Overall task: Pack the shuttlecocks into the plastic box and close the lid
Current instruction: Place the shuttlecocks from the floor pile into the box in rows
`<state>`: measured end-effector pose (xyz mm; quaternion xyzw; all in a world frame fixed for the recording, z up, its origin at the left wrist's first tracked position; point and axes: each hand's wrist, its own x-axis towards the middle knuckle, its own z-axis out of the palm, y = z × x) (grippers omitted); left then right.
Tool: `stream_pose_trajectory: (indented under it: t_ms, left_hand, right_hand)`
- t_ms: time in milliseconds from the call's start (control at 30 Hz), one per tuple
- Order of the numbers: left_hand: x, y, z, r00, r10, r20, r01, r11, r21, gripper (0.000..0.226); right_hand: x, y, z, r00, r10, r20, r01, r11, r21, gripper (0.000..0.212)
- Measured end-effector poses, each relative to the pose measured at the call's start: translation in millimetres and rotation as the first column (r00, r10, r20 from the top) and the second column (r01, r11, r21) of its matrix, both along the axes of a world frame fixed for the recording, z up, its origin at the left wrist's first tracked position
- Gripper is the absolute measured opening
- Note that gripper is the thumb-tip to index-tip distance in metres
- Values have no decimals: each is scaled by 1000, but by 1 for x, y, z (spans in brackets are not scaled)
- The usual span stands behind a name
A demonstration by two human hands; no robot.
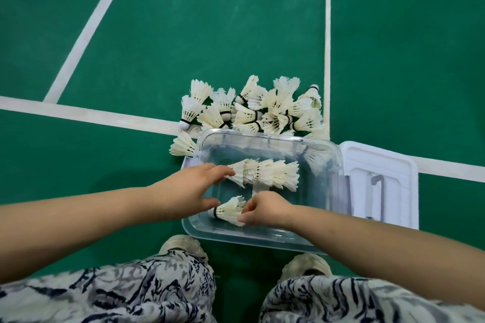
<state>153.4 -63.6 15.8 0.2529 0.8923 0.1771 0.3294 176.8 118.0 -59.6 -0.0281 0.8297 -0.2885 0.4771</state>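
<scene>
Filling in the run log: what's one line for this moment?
packing | right hand pinches shuttlecock in plastic box | left hand open at nested stack | pile outside | lid off

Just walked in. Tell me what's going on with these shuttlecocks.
A person is packing shuttlecocks into the clear plastic box on the green court floor. The right hand pinches a single shuttlecock by its feathers in the near part of the box, while the left hand reaches to the cork end of a nested row lying further in. A loose pile waits on the floor beyond the box, and the lid lies off to the right.
</scene>
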Motion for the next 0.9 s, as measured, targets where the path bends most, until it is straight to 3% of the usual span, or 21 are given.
stream_pose_trajectory:
  t_ms: [267,467,633,900]
  left_hand:
    - [-18,22,17,993,26,-119,-13,994,105,42]
    - [-65,35,53,956,-1,-292,39,991,124,38]
    - [-113,67,56,938,-83,-338,78,997,-26,60]
    - [-168,119,-29,966,-53,-253,0,979,-202,96]
  right_hand:
    - [-35,-2,59,970,-212,-117,192,967,-165,20]
    - [-57,6,82,868,-481,-122,393,817,-421,21]
    - [-51,20,70,869,-486,-87,409,808,-425,21]
    - [-56,45,56,812,-579,-75,485,741,-465,21]
